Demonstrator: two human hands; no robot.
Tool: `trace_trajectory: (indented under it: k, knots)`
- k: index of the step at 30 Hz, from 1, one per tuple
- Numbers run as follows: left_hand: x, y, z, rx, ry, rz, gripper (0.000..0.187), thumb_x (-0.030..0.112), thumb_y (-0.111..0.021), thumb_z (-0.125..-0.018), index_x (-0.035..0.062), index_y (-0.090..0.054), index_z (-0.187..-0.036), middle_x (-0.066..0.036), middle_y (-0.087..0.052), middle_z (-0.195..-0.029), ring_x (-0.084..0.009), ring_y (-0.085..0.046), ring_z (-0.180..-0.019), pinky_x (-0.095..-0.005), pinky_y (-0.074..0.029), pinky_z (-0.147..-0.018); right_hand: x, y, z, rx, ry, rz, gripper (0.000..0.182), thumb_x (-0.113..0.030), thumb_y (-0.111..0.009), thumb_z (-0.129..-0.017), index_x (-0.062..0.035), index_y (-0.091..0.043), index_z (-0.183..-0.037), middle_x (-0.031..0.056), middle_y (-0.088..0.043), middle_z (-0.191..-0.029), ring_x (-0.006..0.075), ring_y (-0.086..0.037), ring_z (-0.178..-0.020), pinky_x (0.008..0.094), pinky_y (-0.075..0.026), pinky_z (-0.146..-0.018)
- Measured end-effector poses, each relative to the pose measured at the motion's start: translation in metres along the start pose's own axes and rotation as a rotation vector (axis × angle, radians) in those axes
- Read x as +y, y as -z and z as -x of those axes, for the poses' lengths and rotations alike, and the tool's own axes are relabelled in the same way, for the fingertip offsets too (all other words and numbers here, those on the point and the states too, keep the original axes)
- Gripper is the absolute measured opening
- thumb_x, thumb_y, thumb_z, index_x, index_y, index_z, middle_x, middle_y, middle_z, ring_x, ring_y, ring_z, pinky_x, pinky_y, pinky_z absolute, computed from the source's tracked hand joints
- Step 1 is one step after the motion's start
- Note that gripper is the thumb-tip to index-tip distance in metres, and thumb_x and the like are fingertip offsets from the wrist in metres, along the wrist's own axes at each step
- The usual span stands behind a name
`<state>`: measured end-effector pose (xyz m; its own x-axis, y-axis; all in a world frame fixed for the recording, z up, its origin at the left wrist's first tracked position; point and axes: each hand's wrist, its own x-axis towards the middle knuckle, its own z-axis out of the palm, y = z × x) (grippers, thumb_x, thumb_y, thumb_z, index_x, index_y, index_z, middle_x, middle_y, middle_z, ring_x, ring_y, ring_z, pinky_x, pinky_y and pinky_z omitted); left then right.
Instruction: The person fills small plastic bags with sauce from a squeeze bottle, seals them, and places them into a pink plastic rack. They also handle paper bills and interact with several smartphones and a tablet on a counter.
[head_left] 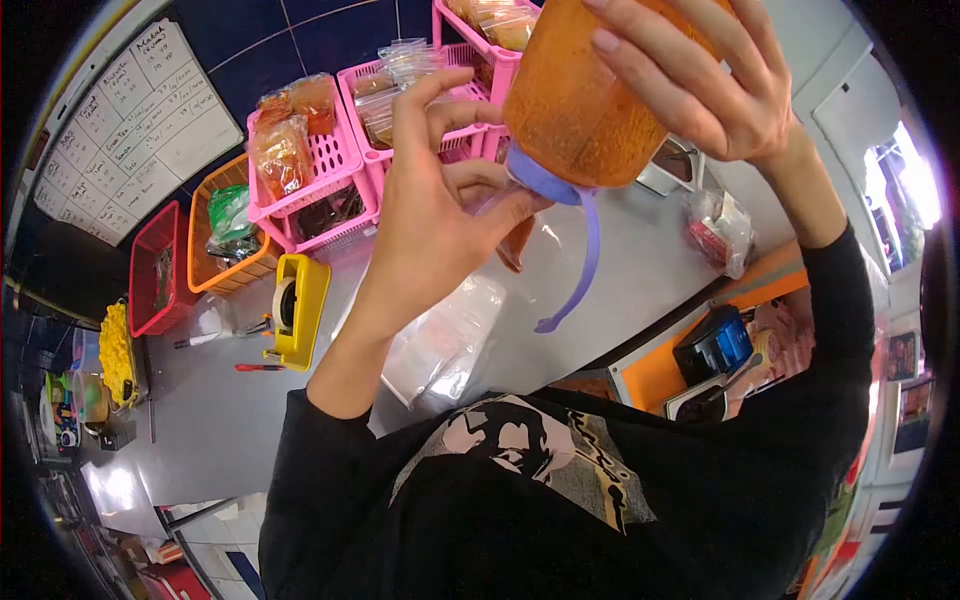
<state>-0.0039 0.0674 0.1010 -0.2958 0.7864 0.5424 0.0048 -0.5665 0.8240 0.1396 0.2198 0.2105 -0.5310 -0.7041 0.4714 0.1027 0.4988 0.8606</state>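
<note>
A large clear jar (585, 100) of orange-brown powder is tipped with its purple mouth (545, 178) pointing down. My right hand (715, 85) grips the jar's upper side with spread fingers. A purple strap (590, 265) dangles from the mouth. My left hand (435, 210) is at the mouth, thumb and lower fingers pinching what looks like a small clear plastic bag, mostly hidden. A reddish-brown corner (515, 248) of it shows beneath the thumb. Flat clear plastic bags (445, 340) lie on the grey counter (540, 345) below.
Pink baskets (345, 165) with packets line the back, beside an orange basket (205, 185) and a red basket (150, 310). A yellow tape dispenser (305, 315) and a red pen (258, 367) lie left. A bagged packet (720, 230) is at right. A handwritten sheet (140, 130) hangs on the wall.
</note>
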Motion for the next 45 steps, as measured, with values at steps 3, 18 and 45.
trace_trajectory:
  k: [3, 18, 45]
  knots:
    - [0.002, 0.001, -0.006, -0.036, -0.021, -0.057, 0.083, -0.011, -0.072, -0.067, 0.0086, -0.023, -0.132, -0.017, -0.045, -0.120, -0.0193, -0.066, -0.081, -0.0261, -0.054, -0.068, 0.016, -0.006, -0.005, 0.060, 0.107, -0.048, 0.015, -0.015, -0.068, -0.078, -0.0157, -0.059, -0.089, -0.0028, -0.068, -0.103, 0.0185, -0.059, -0.107, 0.0501, -0.041, -0.105]
    - [-0.002, -0.003, -0.015, -0.021, -0.090, 0.014, 0.085, -0.005, -0.077, -0.065, 0.0045, -0.023, -0.129, -0.017, -0.046, -0.117, -0.0214, -0.067, -0.077, -0.0282, -0.056, -0.065, 0.028, 0.009, -0.010, -0.054, 0.118, -0.049, 0.009, -0.009, -0.069, -0.076, -0.0128, -0.060, -0.078, -0.0017, -0.070, -0.100, 0.0219, -0.062, -0.103, 0.0547, -0.039, -0.104]
    - [-0.017, -0.021, -0.038, -0.057, -0.301, -0.051, 0.080, -0.016, -0.071, -0.066, 0.0063, -0.027, -0.129, -0.018, -0.041, -0.120, -0.0236, -0.066, -0.082, -0.0282, -0.058, -0.071, 0.058, 0.042, -0.009, -0.357, 0.283, 0.193, 0.032, -0.010, -0.064, -0.081, -0.0161, -0.050, -0.110, 0.0012, -0.062, -0.118, 0.0269, -0.052, -0.119, 0.0540, -0.031, -0.110]
